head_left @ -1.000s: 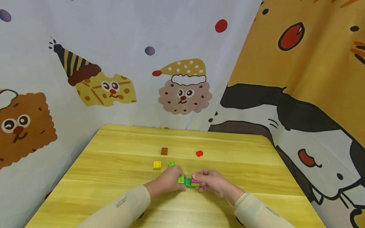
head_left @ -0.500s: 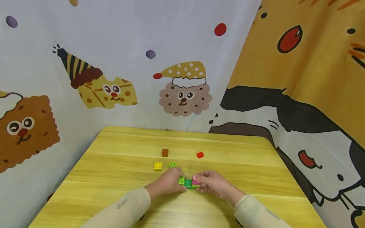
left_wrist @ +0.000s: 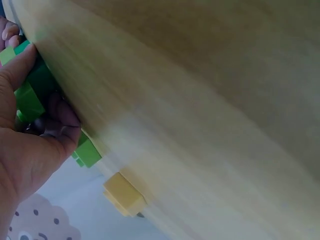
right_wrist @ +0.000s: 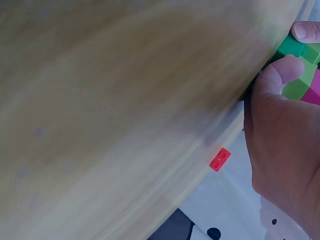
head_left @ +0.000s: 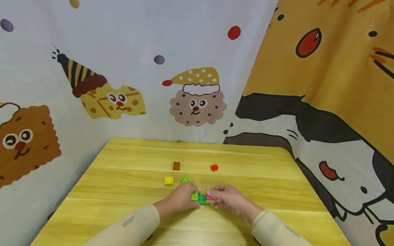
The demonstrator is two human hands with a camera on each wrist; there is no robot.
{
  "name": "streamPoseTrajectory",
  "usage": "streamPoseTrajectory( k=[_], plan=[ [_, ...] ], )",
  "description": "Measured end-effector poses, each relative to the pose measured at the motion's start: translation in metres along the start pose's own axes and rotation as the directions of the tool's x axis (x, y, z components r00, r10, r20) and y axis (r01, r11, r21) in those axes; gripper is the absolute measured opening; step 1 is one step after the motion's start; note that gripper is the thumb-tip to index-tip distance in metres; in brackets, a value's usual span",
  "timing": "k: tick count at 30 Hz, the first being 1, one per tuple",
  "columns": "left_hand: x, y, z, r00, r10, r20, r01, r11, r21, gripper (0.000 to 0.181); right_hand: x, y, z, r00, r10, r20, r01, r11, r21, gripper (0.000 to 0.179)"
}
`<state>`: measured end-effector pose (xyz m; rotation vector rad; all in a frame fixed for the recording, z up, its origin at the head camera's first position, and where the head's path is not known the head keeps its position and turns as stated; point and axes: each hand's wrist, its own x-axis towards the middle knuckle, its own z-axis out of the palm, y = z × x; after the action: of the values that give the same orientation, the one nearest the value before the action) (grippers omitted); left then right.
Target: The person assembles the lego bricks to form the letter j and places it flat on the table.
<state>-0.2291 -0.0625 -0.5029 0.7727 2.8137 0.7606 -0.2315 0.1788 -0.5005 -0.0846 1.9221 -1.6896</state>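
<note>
Near the table's front, both hands hold one small assembly of building bricks. Its base is a dark green brick [head_left: 201, 199]. On the left end sits a lime green brick [head_left: 194, 195], partly covered by the fingers of my left hand [head_left: 181, 197]. A pink brick [head_left: 210, 197] tops the right end, over a lime layer [right_wrist: 298, 82] that shows in the right wrist view. My right hand [head_left: 229, 199] pinches this end between thumb and fingers. In the left wrist view, the left thumb and fingers grip the dark green brick [left_wrist: 41, 80] from two sides.
On the wooden table [head_left: 123, 160], a yellow brick [head_left: 168, 181] and a loose lime green brick [head_left: 184, 179] lie just beyond the left hand. Farther back are a brown brick [head_left: 176, 166] and a red brick [head_left: 214, 167]. A printed curtain [head_left: 129, 44] hangs behind the table.
Both hands keep their hold on the brick assembly, nearly still. The head view has shifted slightly; the loose bricks stay where they were on the table.
</note>
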Motion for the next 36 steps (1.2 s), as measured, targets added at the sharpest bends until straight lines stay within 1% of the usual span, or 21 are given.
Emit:
streamPoseTrajectory(
  k=[2,8,15,19,22,24,28,30,31,32,33,34,36],
  plan=[
    [0.0,-0.002,0.001,1.0,0.002,-0.004,-0.002,1.0,0.011,0.047,0.0,0.0,0.0,1.0,0.001,-0.002,-0.001,1.0,-0.003,0.058],
    [-0.001,-0.006,0.004,1.0,0.017,-0.012,-0.018,1.0,-0.007,0.048,-0.002,0.001,-0.002,1.0,-0.005,-0.009,0.005,1.0,-0.012,0.059],
    [-0.005,-0.005,0.0,0.999,0.036,-0.018,-0.037,0.998,-0.043,0.047,-0.002,0.001,-0.002,1.0,-0.011,-0.02,0.01,1.0,-0.023,0.06],
    [-0.006,-0.005,0.0,0.999,0.032,-0.02,-0.033,0.998,-0.051,0.049,-0.003,0.0,-0.004,1.0,-0.01,-0.005,0.01,1.0,-0.023,0.061],
    [-0.006,-0.004,0.0,0.999,0.03,-0.022,-0.032,0.996,-0.078,0.049,-0.006,-0.002,-0.008,1.0,0.004,0.014,-0.004,1.0,-0.031,0.061],
    [-0.006,-0.003,0.0,0.999,0.029,-0.022,-0.031,0.995,-0.091,0.049,-0.007,-0.007,-0.012,1.0,0.013,0.005,-0.013,0.997,-0.072,0.062],
    [-0.005,-0.003,-0.001,0.999,0.03,-0.024,-0.032,0.995,-0.097,0.048,-0.006,-0.025,-0.021,0.998,-0.012,-0.066,-0.002,0.978,-0.208,0.061],
    [-0.005,-0.004,-0.001,0.999,0.026,-0.022,-0.028,0.995,-0.1,0.046,0.0,-0.038,-0.023,0.996,-0.053,-0.078,0.028,0.957,-0.288,0.056],
    [-0.005,-0.005,-0.001,0.999,0.025,-0.021,-0.027,0.994,-0.103,0.045,0.004,-0.044,-0.023,0.994,-0.08,-0.069,0.053,0.94,-0.338,0.052],
    [-0.006,-0.006,-0.001,1.0,0.024,-0.019,-0.026,0.994,-0.109,0.043,0.009,-0.05,-0.022,0.993,-0.11,-0.045,0.083,0.915,-0.395,0.049],
    [-0.006,-0.007,-0.001,1.0,0.024,-0.018,-0.026,0.993,-0.112,0.041,0.015,-0.056,-0.019,0.99,-0.139,-0.01,0.119,0.883,-0.455,0.045],
    [-0.006,-0.008,-0.001,0.999,0.026,-0.018,-0.028,0.993,-0.111,0.039,0.021,-0.061,-0.016,0.986,-0.163,0.031,0.155,0.844,-0.513,0.041],
    [-0.006,-0.01,0.001,0.999,0.035,-0.022,-0.037,0.993,-0.11,0.036,0.031,-0.069,-0.007,0.975,-0.196,0.105,0.217,0.744,-0.632,0.035]
  ],
)
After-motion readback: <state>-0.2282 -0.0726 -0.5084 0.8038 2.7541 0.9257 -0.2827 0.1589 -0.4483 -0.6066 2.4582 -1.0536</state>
